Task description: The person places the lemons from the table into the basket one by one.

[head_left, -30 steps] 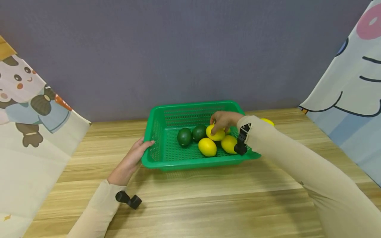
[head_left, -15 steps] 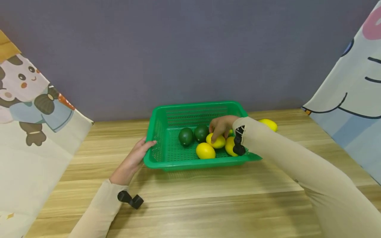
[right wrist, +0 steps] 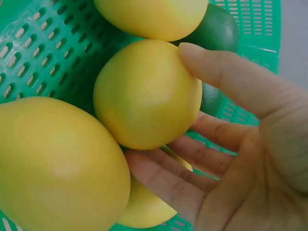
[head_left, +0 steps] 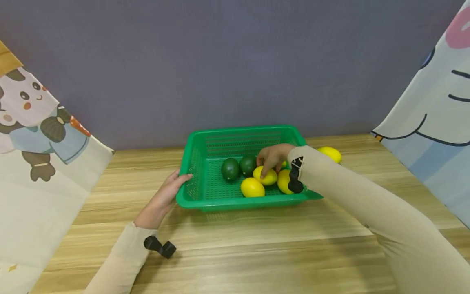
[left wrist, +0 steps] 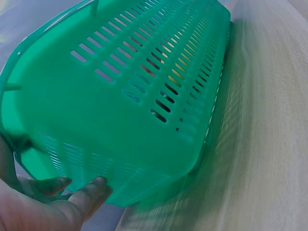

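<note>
A green slotted plastic basket (head_left: 235,201) stands on the wooden table. At its left end my left hand (head_left: 169,191) grips the rim, thumb over the edge; in the left wrist view its fingers (left wrist: 89,195) lie against the outer wall. Inside the basket, my right hand (head_left: 273,157) holds a lemon (head_left: 265,175) between thumb and fingers, low among the other fruit. Another lemon (head_left: 252,188) lies just in front of it, and a lemon (head_left: 284,181) to the right is partly hidden by my wrist. Two dark green round fruits (head_left: 230,169) sit left of my right hand.
Behind my right sleeve a loose lemon (head_left: 330,154) lies on the table (head_left: 235,253), right of the basket. A grey partition (head_left: 235,69) rises close behind the basket. Printed cloths (head_left: 47,130) hang at both sides.
My right hand has lowered its lemon toward the basket floor, and the front lemon has shifted slightly left. My left hand keeps its grip on the rim.
</note>
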The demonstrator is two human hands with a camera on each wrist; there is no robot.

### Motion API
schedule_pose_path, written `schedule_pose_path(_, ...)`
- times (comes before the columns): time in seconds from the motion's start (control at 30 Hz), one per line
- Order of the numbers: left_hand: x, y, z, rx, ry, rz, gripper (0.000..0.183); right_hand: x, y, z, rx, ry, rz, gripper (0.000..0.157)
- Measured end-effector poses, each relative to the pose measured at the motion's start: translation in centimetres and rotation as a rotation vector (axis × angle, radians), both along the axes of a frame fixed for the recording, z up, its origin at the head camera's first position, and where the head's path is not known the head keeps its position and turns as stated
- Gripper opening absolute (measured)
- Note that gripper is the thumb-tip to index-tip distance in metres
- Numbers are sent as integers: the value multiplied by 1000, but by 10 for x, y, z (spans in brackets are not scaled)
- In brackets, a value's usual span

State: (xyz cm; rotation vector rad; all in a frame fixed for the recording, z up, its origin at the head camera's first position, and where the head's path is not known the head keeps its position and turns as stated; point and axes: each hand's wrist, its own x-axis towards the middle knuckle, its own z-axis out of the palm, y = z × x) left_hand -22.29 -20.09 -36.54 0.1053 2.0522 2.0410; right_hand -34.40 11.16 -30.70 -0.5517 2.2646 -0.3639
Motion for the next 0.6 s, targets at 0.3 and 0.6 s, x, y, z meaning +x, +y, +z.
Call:
schedule_pose_path(0.3, 0, 1, -1, 17, -9, -3, 57, 1, 15, 10, -75, 22, 50, 51)
schedule_pose_path(0.6, 0, 0, -2, 24, -23, 8, 55, 4, 34, 31, -237, -4, 91, 46)
